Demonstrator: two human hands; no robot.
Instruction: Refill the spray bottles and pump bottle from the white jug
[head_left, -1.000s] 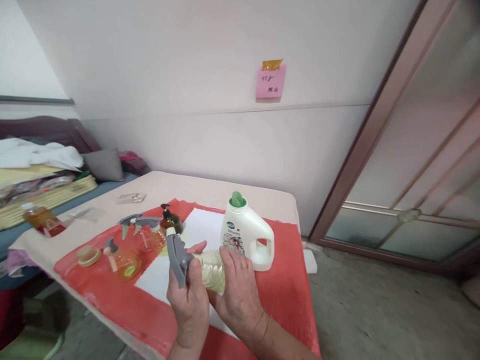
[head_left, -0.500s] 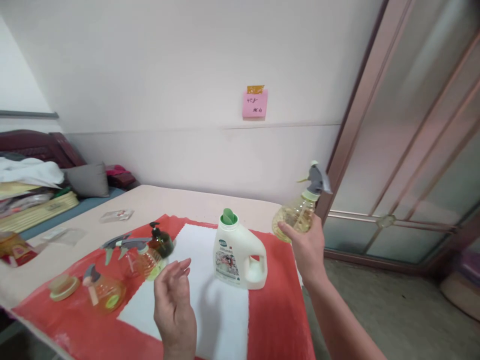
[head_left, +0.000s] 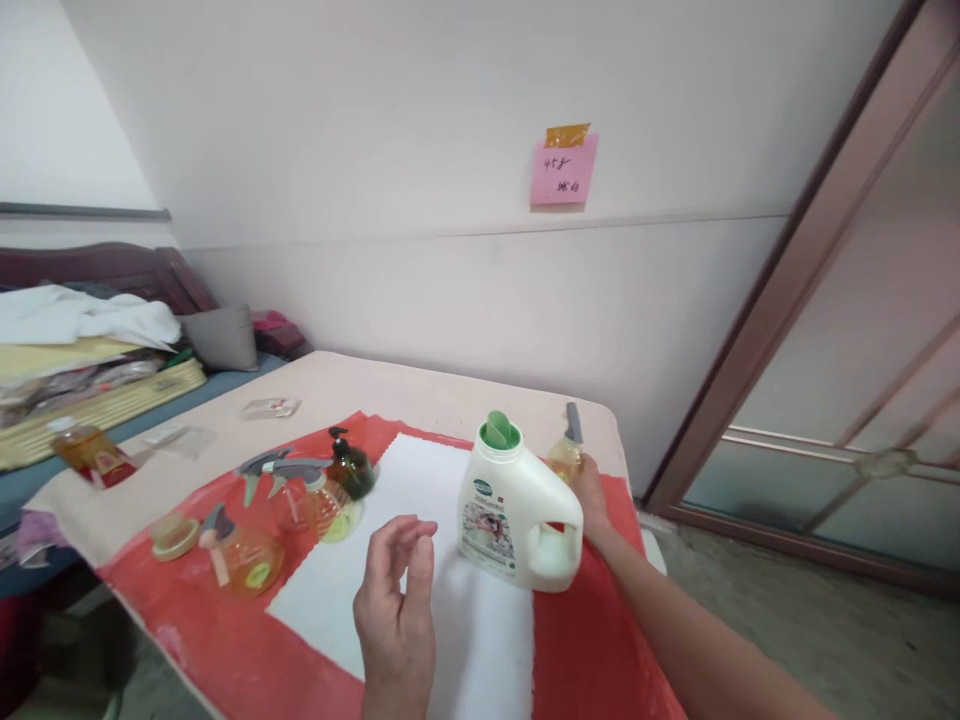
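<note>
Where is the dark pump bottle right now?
In the head view, the dark pump bottle stands left of centre, beside the white sheet, just behind a clear spray bottle.

Pale wall [head_left: 450, 300], 1 pink note [head_left: 564, 172], grey floor [head_left: 787, 590], glass-paned door [head_left: 847, 400], grey pillow [head_left: 222, 338]

Your right hand [head_left: 590, 492], raised beside the white jug [head_left: 517, 510] a moment ago, has lowered the spray bottle [head_left: 568, 452] behind it, apparently onto the table's far right side [head_left: 600, 425], the base hidden from view.
</note>
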